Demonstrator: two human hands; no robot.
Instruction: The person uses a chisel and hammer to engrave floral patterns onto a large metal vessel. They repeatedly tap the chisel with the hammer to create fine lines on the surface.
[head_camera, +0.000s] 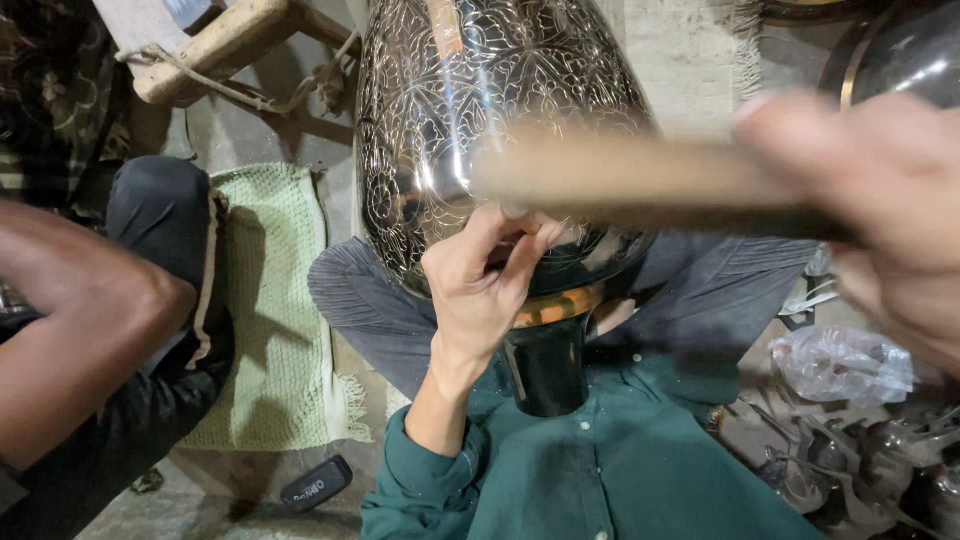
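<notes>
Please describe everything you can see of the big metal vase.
The vase is large, dark and shiny, its rounded body covered with fine engraved floral lines. It narrows to an orange-gold band and a plain black neck that points toward the person's green shirt, so it lies tilted across the lap. The left hand presses its fingertips against the lower body. The right hand holds a blurred wooden stick in front of it.

Engraved dark vase (470, 110) on your lap, wooden stick (620, 175) across it

Your vase lies neck-down toward 6 o'clock, its glossy black body covered in fine silvery floral lines; your blurred stick runs from 3 o'clock leftward over its belly
</notes>
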